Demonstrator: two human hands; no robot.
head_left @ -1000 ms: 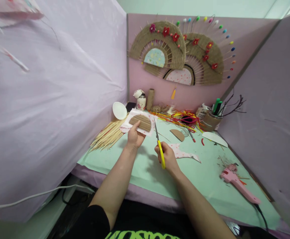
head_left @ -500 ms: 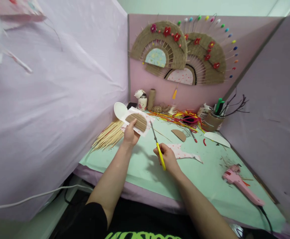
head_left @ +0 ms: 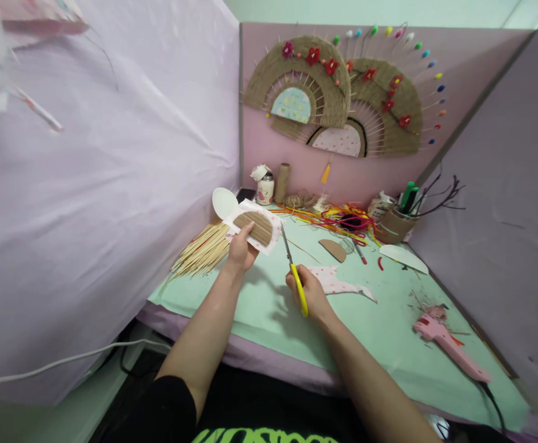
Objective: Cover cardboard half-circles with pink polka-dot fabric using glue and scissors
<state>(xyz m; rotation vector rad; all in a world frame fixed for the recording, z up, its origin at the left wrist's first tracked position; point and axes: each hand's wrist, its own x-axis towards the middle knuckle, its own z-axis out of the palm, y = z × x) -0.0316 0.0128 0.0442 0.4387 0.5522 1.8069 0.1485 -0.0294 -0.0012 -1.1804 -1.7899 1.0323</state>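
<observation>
My left hand (head_left: 242, 252) grips a brown corrugated cardboard half-circle (head_left: 255, 225) stuck on a piece of white paper with pink dots, held up above the green table (head_left: 269, 314). My right hand (head_left: 306, 291) is closed round the yellow handles of a pair of scissors (head_left: 295, 273). The scissor blades point up toward the right edge of the paper. A trimmed scrap of the dotted paper (head_left: 340, 285) lies on the table just right of my right hand.
A bundle of wooden skewers (head_left: 201, 251) and a white plate (head_left: 223, 203) lie at the left. A small cardboard half-circle (head_left: 332, 248), red and yellow cords (head_left: 343, 219), a pen cup (head_left: 394, 224) and a pink glue gun (head_left: 449, 346) lie to the right. Woven fans (head_left: 338, 92) hang on the back wall.
My left hand has shifted the cardboard and paper slightly left and turned it. The scissors have moved with my right hand toward the paper's right edge.
</observation>
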